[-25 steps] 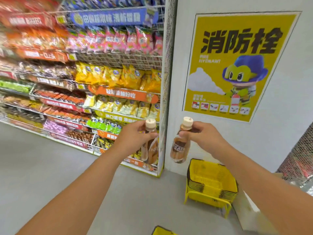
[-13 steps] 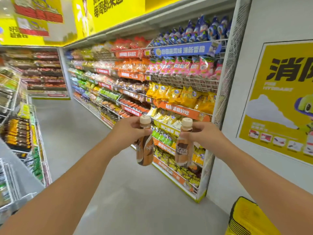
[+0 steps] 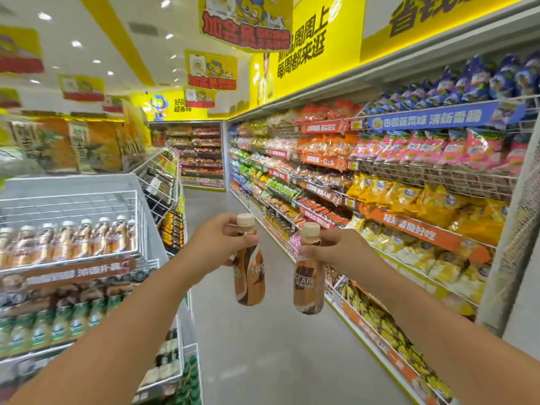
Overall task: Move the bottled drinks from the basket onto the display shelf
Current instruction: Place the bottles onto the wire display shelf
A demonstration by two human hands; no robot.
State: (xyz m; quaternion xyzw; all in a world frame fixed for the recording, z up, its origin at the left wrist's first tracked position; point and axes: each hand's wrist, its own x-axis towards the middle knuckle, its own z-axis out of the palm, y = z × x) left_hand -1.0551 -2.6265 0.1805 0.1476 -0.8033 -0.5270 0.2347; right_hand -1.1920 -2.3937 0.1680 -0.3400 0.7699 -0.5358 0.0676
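Observation:
My left hand [image 3: 217, 244] grips the neck of a brown coffee bottle [image 3: 249, 276] with a cream cap, held upright in mid-air over the aisle. My right hand [image 3: 336, 251] grips a second, matching coffee bottle [image 3: 309, 283] by its neck, just to the right of the first. The two bottles hang side by side without touching. At the left stands a wire display shelf [image 3: 70, 260] with a row of the same coffee bottles [image 3: 67, 241] on its top tier. The basket is out of view.
A long snack shelf [image 3: 409, 200] packed with bags runs along the right side of the aisle. Lower tiers of the left rack hold green-labelled bottles [image 3: 43, 325]. Grey floor [image 3: 263, 346] stretches ahead between the two racks towards a back shelf [image 3: 201, 153].
The view has swung left, from the poster wall and yellow basket to the aisle. The left display shelf with coffee bottles has come into sight. Both hands keep hold of their bottles.

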